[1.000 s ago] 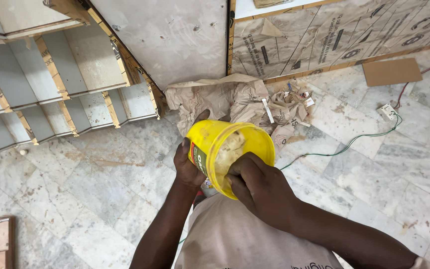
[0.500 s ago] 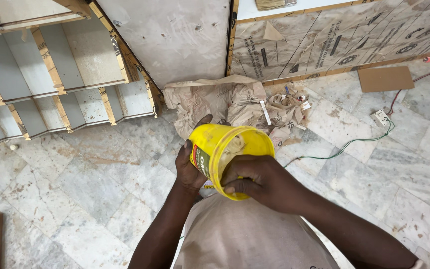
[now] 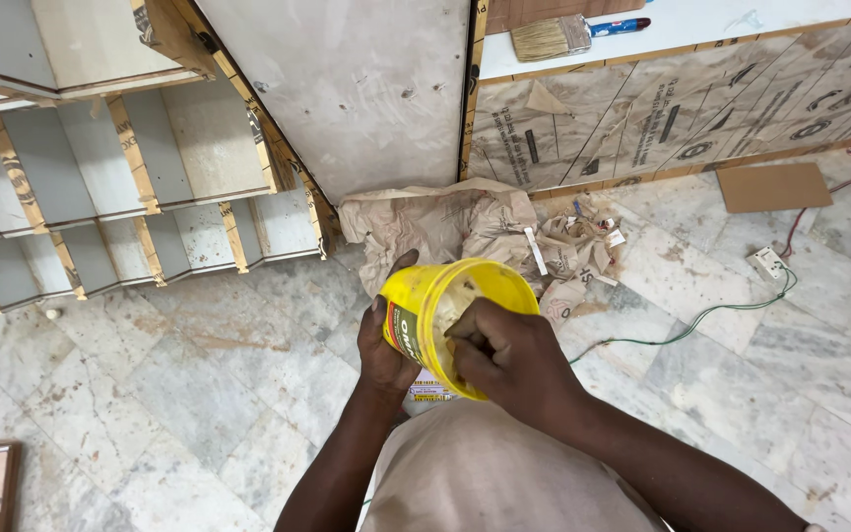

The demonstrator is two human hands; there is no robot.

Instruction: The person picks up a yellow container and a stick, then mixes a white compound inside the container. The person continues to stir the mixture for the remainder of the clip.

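Observation:
A yellow plastic tub (image 3: 424, 299) is held tilted in front of my chest, its mouth facing me. My left hand (image 3: 386, 347) grips its labelled outer wall, thumb up on the rim. My right hand (image 3: 504, 360) reaches over the near rim with fingers curled inside the tub, against a pale paste that coats the inside. What the fingers hold inside, if anything, is hidden.
Crumpled brown paper (image 3: 445, 222) lies on the marble floor ahead. Grey shelf units (image 3: 100, 207) lie to the left. A plywood cabinet (image 3: 682, 108) carries a paintbrush (image 3: 563, 34) on top. A green wire (image 3: 701, 320) runs to a white socket (image 3: 768, 262). A cardboard piece (image 3: 775, 185) lies at the right.
The view has dipped and shifted slightly. The tub stays in my left hand; my right hand has worked a little deeper over the rim into it.

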